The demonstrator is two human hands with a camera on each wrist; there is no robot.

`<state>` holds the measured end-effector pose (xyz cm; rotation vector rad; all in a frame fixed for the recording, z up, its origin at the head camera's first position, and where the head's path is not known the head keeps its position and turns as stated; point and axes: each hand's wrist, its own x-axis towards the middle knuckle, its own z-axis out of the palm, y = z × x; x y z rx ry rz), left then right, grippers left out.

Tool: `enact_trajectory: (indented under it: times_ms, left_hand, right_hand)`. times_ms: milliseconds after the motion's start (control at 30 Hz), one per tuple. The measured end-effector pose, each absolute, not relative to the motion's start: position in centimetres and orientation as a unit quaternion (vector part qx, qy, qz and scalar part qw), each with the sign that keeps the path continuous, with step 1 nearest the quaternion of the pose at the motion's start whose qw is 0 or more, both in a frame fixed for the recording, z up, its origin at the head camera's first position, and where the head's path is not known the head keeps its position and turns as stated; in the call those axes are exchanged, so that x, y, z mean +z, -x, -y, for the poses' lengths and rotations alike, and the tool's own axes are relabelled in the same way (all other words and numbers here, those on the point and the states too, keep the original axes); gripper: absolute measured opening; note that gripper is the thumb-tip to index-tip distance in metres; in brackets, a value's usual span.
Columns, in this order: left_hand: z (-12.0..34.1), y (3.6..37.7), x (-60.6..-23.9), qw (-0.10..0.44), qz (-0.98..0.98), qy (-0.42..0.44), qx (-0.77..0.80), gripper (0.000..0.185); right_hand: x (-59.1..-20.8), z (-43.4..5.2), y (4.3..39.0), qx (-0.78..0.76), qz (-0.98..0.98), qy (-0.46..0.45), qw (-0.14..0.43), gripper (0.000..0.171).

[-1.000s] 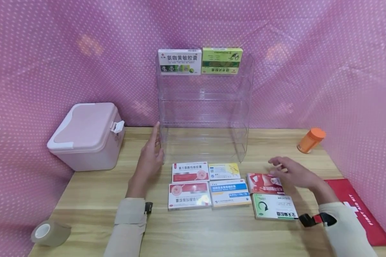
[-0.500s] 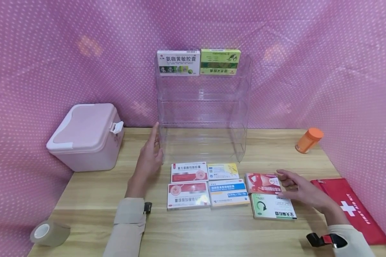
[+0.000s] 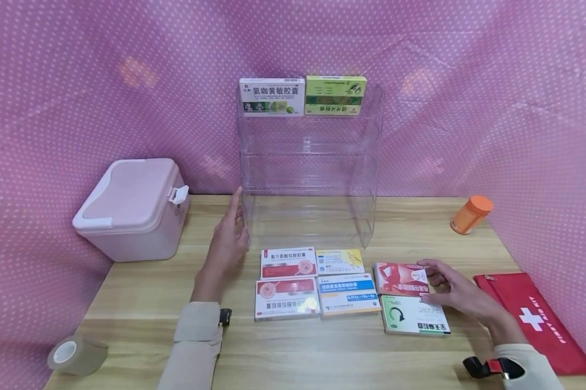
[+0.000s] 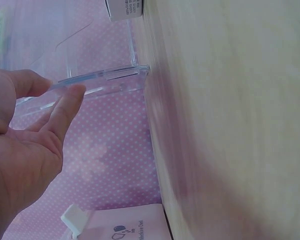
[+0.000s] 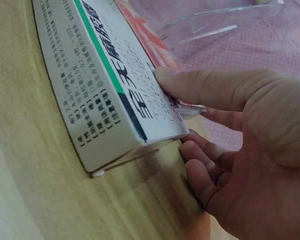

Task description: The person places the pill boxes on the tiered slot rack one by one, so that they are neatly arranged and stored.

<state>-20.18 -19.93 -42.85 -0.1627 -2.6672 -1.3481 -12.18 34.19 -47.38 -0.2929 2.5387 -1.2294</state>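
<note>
Six flat cardboard medicine boxes lie on my wooden table (image 3: 322, 352) at 6 o'clock of the clear acrylic shelf rack (image 3: 310, 162), which carries two more boxes on its top tier. Change logged: my right hand (image 3: 456, 292) has dropped from hovering above the row a second ago to the right end of the red box (image 3: 400, 279); thumb on the upper face, fingers curled against the side edge, so I judge a pinch is forming, a lift not yet begun. The red box stays flat, touching the white-and-green box (image 3: 415, 314) at its 6 o'clock. My left hand (image 3: 227, 244) has not moved: fingers straight, apart, resting against the rack's left front post, holding nothing. Other items: glossy pink plastic case (image 3: 132, 208) at 9 o'clock, rounded lid, white latch; tan tape roll (image 3: 76, 353) at 8 o'clock; orange cylindrical bottle (image 3: 470, 213), tilted, at 3 o'clock; red fabric first-aid pouch (image 3: 532, 319) at 4 o'clock.
</note>
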Motion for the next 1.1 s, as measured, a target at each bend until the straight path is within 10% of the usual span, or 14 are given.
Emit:
enact_trajectory:
  times_ms: [1100]
  left_hand:
    - [19.95,20.03,-42.86,0.086,0.89,0.063,-0.443,0.104]
  right_hand:
    - [-47.65,-33.91,11.86,-0.487,-0.861,0.097,0.113,0.064]
